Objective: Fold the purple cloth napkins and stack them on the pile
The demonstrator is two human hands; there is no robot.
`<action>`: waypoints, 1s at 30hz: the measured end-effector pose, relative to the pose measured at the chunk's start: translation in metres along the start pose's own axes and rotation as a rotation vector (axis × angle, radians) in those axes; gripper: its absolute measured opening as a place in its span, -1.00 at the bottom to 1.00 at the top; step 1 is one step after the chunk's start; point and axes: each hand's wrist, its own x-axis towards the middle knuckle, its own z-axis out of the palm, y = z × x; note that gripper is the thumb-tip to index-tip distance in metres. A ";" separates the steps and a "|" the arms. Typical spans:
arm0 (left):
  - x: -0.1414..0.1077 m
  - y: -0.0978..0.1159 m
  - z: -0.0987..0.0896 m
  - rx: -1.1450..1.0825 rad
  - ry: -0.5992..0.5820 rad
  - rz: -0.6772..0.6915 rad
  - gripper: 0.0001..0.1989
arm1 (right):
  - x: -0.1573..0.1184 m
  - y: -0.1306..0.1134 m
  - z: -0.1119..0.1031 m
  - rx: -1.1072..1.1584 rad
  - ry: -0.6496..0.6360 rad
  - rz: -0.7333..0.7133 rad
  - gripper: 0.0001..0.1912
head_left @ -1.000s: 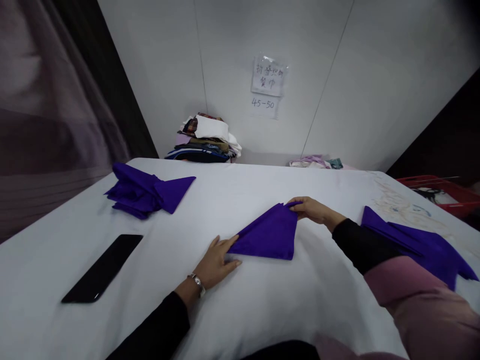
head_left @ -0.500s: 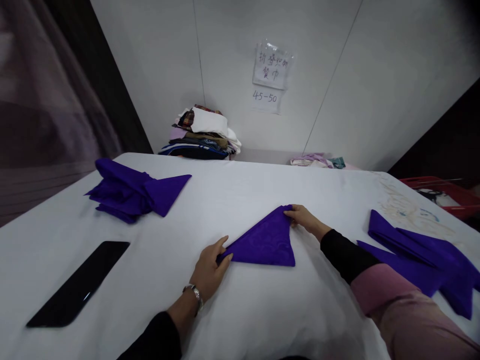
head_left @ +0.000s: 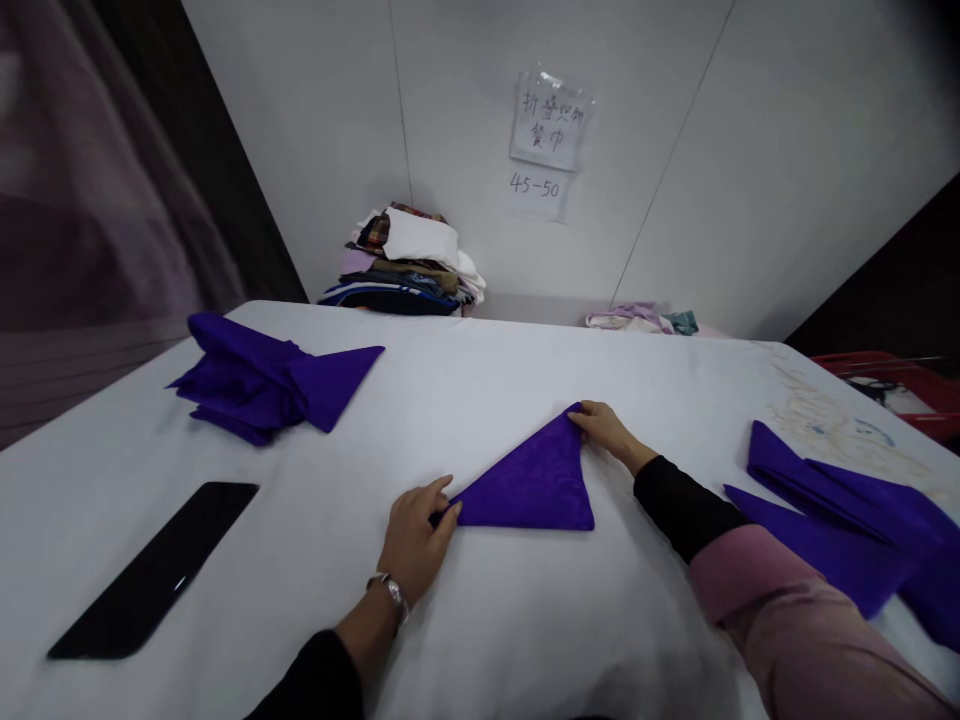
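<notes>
A purple cloth napkin (head_left: 536,480), folded into a triangle, lies on the white-covered table (head_left: 480,370) in front of me. My left hand (head_left: 420,530), with a watch or bracelet at the wrist, pinches its left point between thumb and fingers. At its top corner, my right hand (head_left: 600,425) has the cloth's tip between thumb and fingertips. The napkin's lower right corner rests free on the tabletop. Part of the left point is hidden inside my left fingers.
Bunched purple cloth (head_left: 255,385) lies at the left, behind a flat black panel (head_left: 157,570). More folded purple cloth (head_left: 840,530) sits by my right forearm. Stacked clothes (head_left: 412,265), some pale fabric (head_left: 634,318) and a red basket (head_left: 892,375) stand beyond the table's edges.
Both hands keep their hold on the napkin's two corners. The upper edge looks straighter and the top corner sits slightly higher. The view has shifted a little.
</notes>
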 end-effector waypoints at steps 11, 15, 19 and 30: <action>0.001 0.005 -0.004 0.075 0.005 -0.038 -0.70 | -0.002 -0.003 0.007 -0.535 0.134 -0.061 -0.76; 0.002 0.006 -0.006 0.098 -0.011 -0.062 -0.69 | -0.006 -0.008 0.010 -0.656 0.147 -0.053 -0.74; 0.002 0.007 -0.006 0.117 -0.027 -0.079 -0.68 | -0.007 -0.008 0.012 -0.715 0.166 -0.036 -0.73; 0.001 0.004 -0.004 0.156 -0.054 -0.070 -0.66 | 0.002 0.011 0.005 -0.605 0.295 -0.068 -0.67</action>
